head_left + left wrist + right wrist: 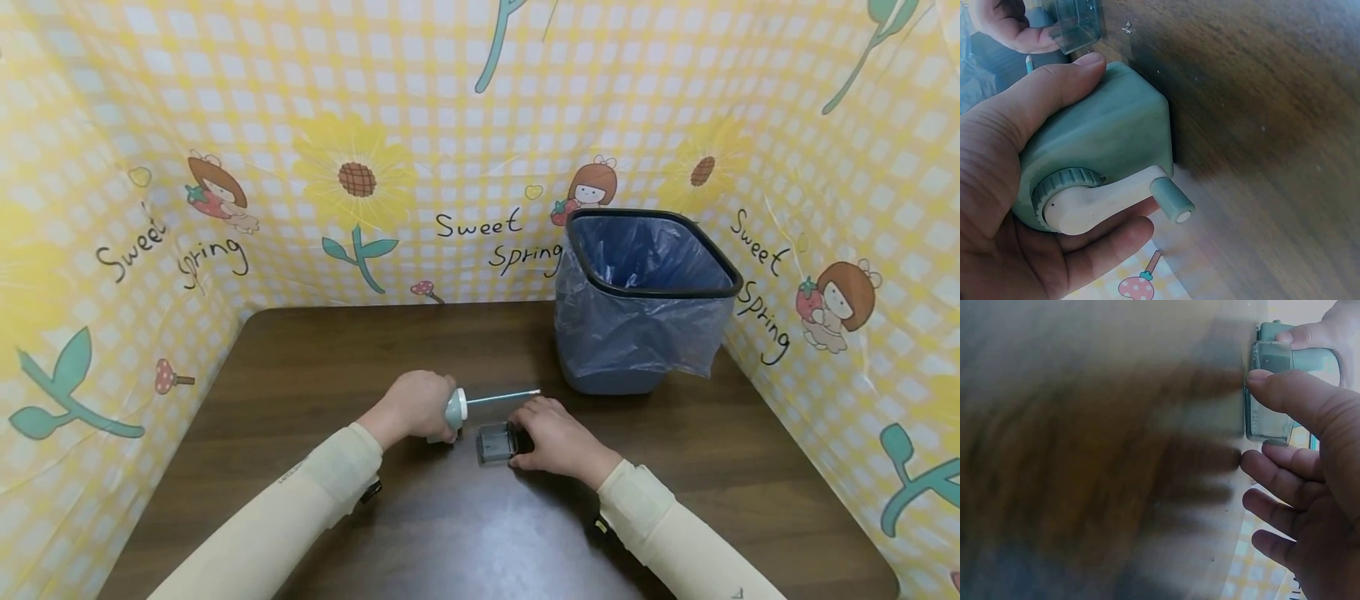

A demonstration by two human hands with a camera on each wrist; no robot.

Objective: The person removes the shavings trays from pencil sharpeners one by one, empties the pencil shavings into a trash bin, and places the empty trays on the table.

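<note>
My left hand (422, 406) grips a green crank pencil sharpener (1110, 125) low over the wooden table, thumb across its body. In the left wrist view, its white crank arm (1107, 203) with a green knob faces the camera. A thin blue pencil (501, 397) sticks out of the sharpener's white front and points right. Just right of the sharpener is the clear shavings drawer (495, 444), apart from the body. My right hand (561, 442) holds the drawer's right end between thumb and fingers; in the right wrist view, the thumb lies across its side and the other fingers are spread.
A blue-grey trash bin (637, 342) with a black rim and a clear liner stands at the table's back right. Small shavings (1127, 27) lie on the table (330, 350) near the drawer. Yellow checked cloth (465, 150) walls the table's back and sides.
</note>
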